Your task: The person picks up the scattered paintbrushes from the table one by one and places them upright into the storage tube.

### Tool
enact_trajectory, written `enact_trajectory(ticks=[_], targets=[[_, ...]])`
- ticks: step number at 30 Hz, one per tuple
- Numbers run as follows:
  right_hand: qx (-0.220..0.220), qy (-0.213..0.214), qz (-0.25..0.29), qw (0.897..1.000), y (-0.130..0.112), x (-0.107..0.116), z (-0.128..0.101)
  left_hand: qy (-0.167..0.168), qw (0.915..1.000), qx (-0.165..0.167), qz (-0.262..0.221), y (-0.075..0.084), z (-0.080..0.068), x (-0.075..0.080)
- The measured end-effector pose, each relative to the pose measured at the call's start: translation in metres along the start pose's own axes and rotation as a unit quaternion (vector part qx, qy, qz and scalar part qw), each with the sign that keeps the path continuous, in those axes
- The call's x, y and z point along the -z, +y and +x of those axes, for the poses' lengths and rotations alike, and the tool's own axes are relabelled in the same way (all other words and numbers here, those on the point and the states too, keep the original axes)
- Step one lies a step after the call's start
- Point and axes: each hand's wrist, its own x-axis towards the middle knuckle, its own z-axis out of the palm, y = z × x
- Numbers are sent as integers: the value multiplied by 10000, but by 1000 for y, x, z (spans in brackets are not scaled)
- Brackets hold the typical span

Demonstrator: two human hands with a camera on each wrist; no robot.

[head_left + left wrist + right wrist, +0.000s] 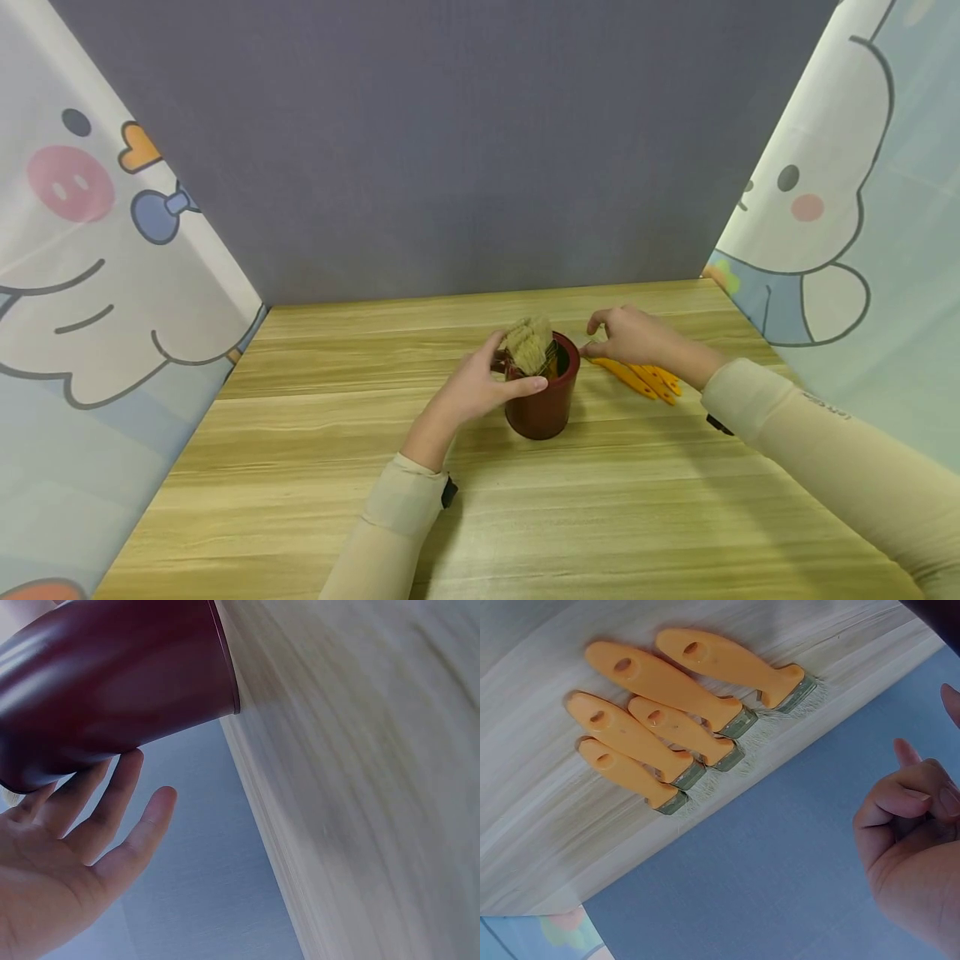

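Five brushes (682,727), left hand (480,385) on cup (546,400)

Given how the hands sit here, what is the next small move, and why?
Probably the right hand lowers to pinch one of the five orange brushes on the table. It hovers empty above them, while the left hand steadies the red cup, which already holds brushes bristles-up.

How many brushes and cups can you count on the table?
Orange-handled brushes lying on the table: 5
Brushes standing in the cup: at least 2, bristles up; the exact number is hard to tell
Dark red cup: 1
Total: at least 8 things
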Motion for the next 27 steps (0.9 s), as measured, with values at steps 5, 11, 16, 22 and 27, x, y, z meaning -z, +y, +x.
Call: enact_trajectory(ticks=[5, 11, 16, 22, 27], targets=[[7, -1, -3, 10000, 1, -1, 1, -9, 10000, 53, -18, 0, 0, 0], [60, -42, -29, 10000, 4, -4, 2, -4, 10000, 72, 3, 0, 0, 0], [86, -23, 6, 10000, 2, -5, 1, -8, 10000, 43, 19, 1, -1, 0], [70, -33, 59, 10000, 1, -6, 1, 0, 10000, 32, 34, 1, -1, 1], [71, -13, -28, 10000, 1, -8, 1, -7, 10000, 53, 17, 0, -1, 1]])
